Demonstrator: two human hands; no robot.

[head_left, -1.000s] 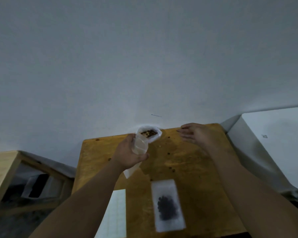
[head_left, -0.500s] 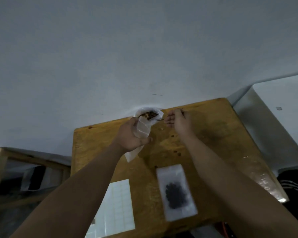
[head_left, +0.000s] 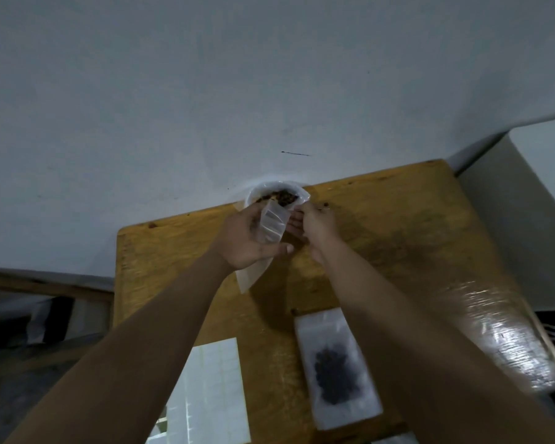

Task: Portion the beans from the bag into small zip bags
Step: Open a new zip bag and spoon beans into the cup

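While working right at the far edge of the table [head_left: 398, 238], hard against the wall [head_left: 269, 91], risks beans [head_left: 281, 197] missing the mouth of the small zip bag [head_left: 271, 224] and scattering over the wood or off the back. Likely causes: narrow, soft mouth, propped open from one side only; thin film apt to fold shut mid-drop; bean bag [head_left: 257, 190] slumped open just behind, touching or nearly touching the small one, easy to tip with a knuckle. Also a chance of overfilling, then a zip strip fouled by beans and failing to seal. Grip of the left hand [head_left: 250, 241] closed round the small zip bag at mid-height, thumb across the front, lower end of the bag hanging free below the palm. Fingers of the right hand [head_left: 318, 225] bunched at the small bag's upper lip; cannot tell whether pinching the lip or a few beans. Small zip bag held tilted above the table, mouth up toward the bean bag; clear, limp, creased, seemingly empty or nearly so, though hard to read. Bean bag whitish-translucent, rim rolled open, dark brownish beans heaped inside. Nearer, flat on the table: a filled zip bag [head_left: 337, 366] with a dark clump in its middle, and to its left a white sheet [head_left: 212, 389] ruled into squares. Dark specks [head_left: 326, 205] on the wood beside the right hand, possibly strays.
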